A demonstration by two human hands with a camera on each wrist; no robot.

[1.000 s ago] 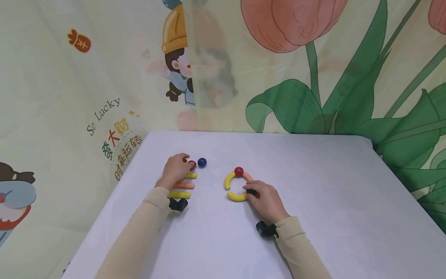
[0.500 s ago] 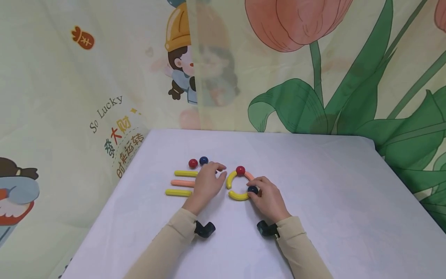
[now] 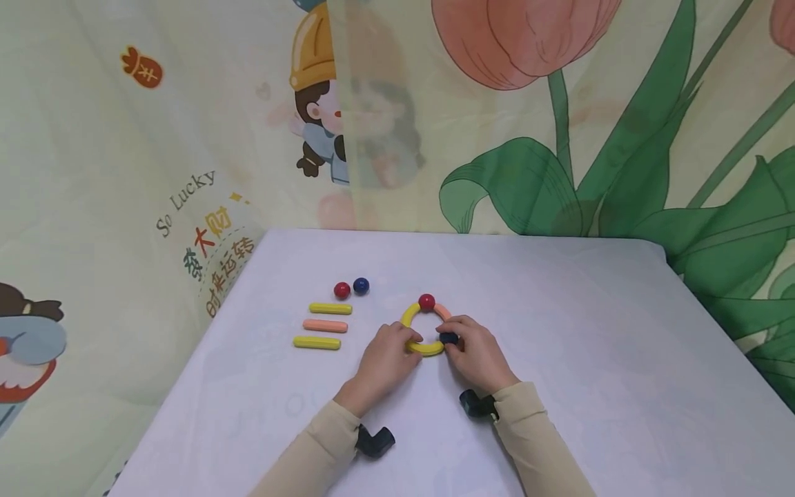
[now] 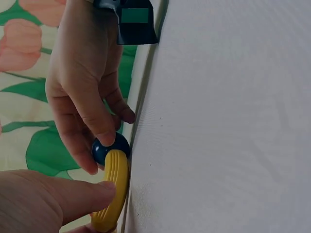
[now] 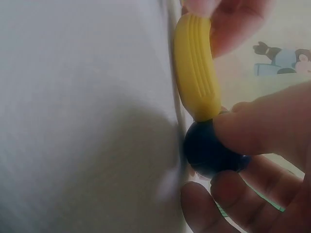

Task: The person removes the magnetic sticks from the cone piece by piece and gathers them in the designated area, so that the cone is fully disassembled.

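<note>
My left hand [image 3: 386, 355] pinches the left end of a curved yellow rod [image 4: 116, 189], its thumb on the ribbed side. The right hand [image 3: 481, 353] holds a dark blue ball [image 5: 206, 148] between thumb and fingers; the rod's other end touches this ball. Together they form the near part of a small ring on the table. On its far side a red ball [image 3: 426, 302] sits between a second curved yellow rod [image 3: 409, 315] and a curved orange rod [image 3: 442, 313]. Fingers hide the ring's left corner, so I cannot tell whether the two yellow rods touch there.
Left of the ring lie a straight yellow rod [image 3: 330, 308], a straight orange rod [image 3: 326, 326] and another straight yellow rod [image 3: 317, 342]. Behind them are a loose red ball [image 3: 342, 290] and a loose blue ball [image 3: 361, 286]. A white cloth covers the table [image 3: 590, 331].
My left hand has come from the loose red ball rightward to the ring and now grips the near yellow rod. The right hand has stayed at the dark blue ball.
</note>
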